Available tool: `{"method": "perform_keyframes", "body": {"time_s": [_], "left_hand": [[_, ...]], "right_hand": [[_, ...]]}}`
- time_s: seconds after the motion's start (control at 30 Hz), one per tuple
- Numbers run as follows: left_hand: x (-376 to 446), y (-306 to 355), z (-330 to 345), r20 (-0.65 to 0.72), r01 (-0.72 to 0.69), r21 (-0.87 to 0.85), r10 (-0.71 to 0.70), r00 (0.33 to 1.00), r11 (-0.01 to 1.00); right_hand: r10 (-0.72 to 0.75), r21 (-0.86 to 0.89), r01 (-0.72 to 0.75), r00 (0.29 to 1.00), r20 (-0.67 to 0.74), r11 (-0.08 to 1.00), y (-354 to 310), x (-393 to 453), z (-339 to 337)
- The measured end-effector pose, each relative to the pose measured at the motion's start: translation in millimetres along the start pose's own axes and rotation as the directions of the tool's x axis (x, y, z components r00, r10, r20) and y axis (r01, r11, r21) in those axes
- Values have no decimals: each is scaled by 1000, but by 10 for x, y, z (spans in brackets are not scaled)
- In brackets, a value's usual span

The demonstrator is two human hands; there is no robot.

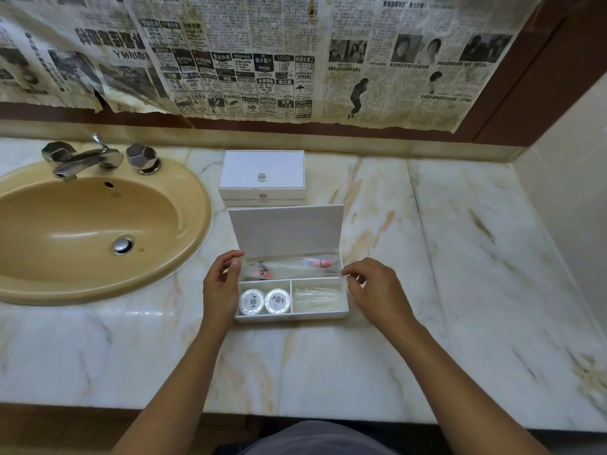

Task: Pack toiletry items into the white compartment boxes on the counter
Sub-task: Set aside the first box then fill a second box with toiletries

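Left hand (220,284) and right hand (371,292) each pinch one end of a clear toothbrush packet (290,267), held across the rear compartment of the open white box (292,315) at frame centre. The packet should be lowered level, both ends released together, so it seats flat. Front compartments already hold two round soaps (264,301) and clear sachets (317,298); a closed second box (262,178) stands behind.
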State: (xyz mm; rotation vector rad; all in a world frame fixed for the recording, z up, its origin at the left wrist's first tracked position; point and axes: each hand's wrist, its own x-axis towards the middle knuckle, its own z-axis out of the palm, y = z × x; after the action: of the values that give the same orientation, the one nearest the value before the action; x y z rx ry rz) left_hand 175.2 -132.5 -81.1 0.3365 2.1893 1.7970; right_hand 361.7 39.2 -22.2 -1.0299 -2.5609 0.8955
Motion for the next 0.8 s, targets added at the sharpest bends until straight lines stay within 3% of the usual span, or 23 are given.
{"method": "perform_keyframes", "body": {"time_s": [0.23, 0.37, 0.8], "left_hand": [[1, -14, -2, -4, -8, 26, 8, 1000, 1000], [-10, 2, 0, -2, -14, 33, 14, 1000, 999], [-17, 11, 6, -6, -14, 11, 14, 1000, 1000]], "right_hand": [[233, -275, -164, 942, 241, 947, 355, -50, -36], [270, -357, -151, 910, 315, 922, 421, -93, 52], [253, -402, -108, 911, 326, 909, 355, -129, 68]]}}
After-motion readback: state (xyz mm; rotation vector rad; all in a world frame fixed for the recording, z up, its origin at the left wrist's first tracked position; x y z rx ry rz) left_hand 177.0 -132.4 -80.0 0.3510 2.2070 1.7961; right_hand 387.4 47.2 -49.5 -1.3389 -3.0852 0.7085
